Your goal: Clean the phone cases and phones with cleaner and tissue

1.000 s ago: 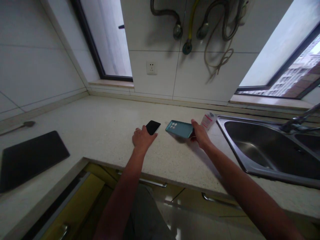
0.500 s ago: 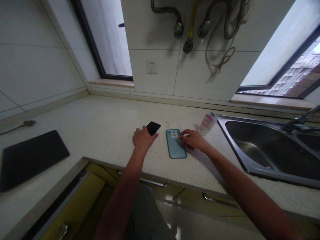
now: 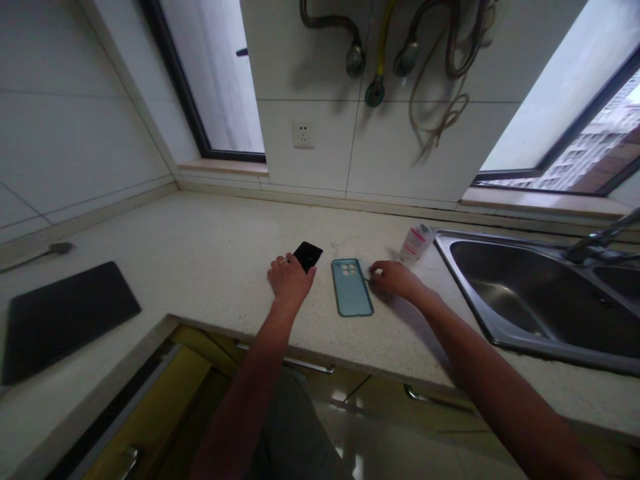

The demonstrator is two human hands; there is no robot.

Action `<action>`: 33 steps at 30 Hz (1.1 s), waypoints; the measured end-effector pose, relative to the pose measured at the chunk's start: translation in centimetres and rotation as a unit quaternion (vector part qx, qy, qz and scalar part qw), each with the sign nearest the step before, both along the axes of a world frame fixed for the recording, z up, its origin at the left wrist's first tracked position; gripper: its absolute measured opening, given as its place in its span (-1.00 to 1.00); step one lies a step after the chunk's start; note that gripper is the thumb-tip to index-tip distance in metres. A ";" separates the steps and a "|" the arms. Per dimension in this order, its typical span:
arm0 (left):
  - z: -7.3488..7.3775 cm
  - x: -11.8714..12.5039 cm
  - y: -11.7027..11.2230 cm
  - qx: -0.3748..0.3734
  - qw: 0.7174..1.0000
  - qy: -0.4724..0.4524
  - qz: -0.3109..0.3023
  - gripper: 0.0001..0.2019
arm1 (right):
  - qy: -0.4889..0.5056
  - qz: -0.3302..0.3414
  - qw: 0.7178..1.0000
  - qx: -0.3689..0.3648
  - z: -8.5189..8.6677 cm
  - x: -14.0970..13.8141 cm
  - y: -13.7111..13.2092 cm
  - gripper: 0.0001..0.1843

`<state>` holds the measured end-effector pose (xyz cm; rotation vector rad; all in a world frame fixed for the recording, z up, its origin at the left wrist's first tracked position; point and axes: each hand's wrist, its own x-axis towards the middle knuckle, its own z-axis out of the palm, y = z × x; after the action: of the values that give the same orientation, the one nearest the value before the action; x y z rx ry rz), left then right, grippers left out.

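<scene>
My left hand point(image 3: 289, 277) rests on the pale countertop point(image 3: 200, 267) with its fingers closed over the near end of a black phone point(image 3: 309, 254), which pokes out beyond them. A teal phone case point(image 3: 351, 287) lies flat on the counter, camera cut-outs at its far end, between my two hands. My right hand point(image 3: 399, 278) sits just right of the case, off it. Its fingers are curled and the fingertips are pinched near the case's right edge. I cannot make out anything in them.
A small white bottle with a pink label point(image 3: 417, 241) lies by the steel sink point(image 3: 530, 293) on the right, with a tap point(image 3: 600, 241) beyond. A black mat point(image 3: 63, 319) lies at the left, a spoon point(image 3: 45, 252) behind it. Hoses point(image 3: 380, 60) hang on the tiled wall above a socket point(image 3: 303, 134).
My right hand carried the teal case in the air, laid it flat on the counter and then drew off to its right. My left hand stayed on the black phone.
</scene>
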<state>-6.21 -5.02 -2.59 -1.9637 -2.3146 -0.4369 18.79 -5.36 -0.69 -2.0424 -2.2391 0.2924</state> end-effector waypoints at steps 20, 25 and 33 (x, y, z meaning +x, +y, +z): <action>-0.9 0.7 -0.5 -0.005 1.000 0.024 0.016 -0.27 | 0.026 0.023 0.997 0.066 0.7 -0.8 -0.2 -0.73; -1.1 0.7 -0.6 0.018 0.999 0.024 0.013 -0.30 | 0.074 -0.029 0.990 0.115 1.6 -0.9 -0.5 -0.76; -1.3 0.6 -0.5 0.069 0.997 0.013 0.011 -0.33 | 0.040 -0.141 0.974 0.174 2.9 -0.3 -1.0 -0.75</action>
<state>-5.59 -5.49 -3.93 -1.8678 -2.2234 -0.5493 18.50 -6.36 2.19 -2.0717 -1.7698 -0.0395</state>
